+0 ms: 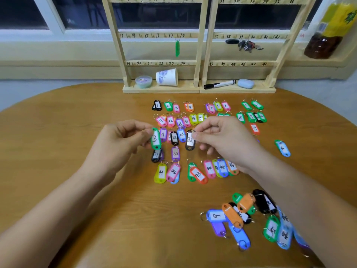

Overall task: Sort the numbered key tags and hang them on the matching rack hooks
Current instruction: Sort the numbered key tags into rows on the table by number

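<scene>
My left hand [123, 140] pinches the ring of a green key tag [156, 139] whose label starts with 3. My right hand [218, 138] pinches the top of a black key tag [190, 141] marked 32. Both tags hang just above rows of coloured numbered tags [185, 120] laid out on the wooden table [77, 132]. An unsorted heap of tags [243, 215] lies at the near right. Two wooden racks [160, 35] with numbered hooks stand at the table's far edge. One green tag [177, 48] hangs by hook 18.
A bunch of real keys [245, 45] hangs on the right rack near 39. On the rack bases sit a paper cup [167, 76], a small lidded tub [143, 81], a black marker [219, 84] and a blue eraser [245, 83]. A bottle [328, 35] stands at the far right.
</scene>
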Demonstrator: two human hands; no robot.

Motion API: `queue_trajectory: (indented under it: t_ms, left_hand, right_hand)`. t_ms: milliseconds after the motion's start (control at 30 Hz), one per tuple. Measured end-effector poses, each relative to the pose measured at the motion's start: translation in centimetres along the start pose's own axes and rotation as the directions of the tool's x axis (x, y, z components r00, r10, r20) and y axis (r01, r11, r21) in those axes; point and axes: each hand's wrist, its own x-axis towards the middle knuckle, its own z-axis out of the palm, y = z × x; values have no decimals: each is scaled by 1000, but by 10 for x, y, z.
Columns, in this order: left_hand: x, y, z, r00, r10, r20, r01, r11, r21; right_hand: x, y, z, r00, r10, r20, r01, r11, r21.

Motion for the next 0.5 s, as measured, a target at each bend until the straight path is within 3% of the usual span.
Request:
queue_trajectory:
  t_ms: [133,300,500]
  left_hand:
    - [3,-10,-1,999,-29,-30,27,997,-68]
    - [3,-19,4,997,-72,-26,68,989,-130]
    - [3,-21,4,996,-86,-18,83,990,-116]
  right_hand:
    - [15,3,9,1000,20,4,-20,999,-49]
    - [26,12,20,991,108,76,-88,969,-229]
    - [33,9,32,988,121,95,-82,936,-341]
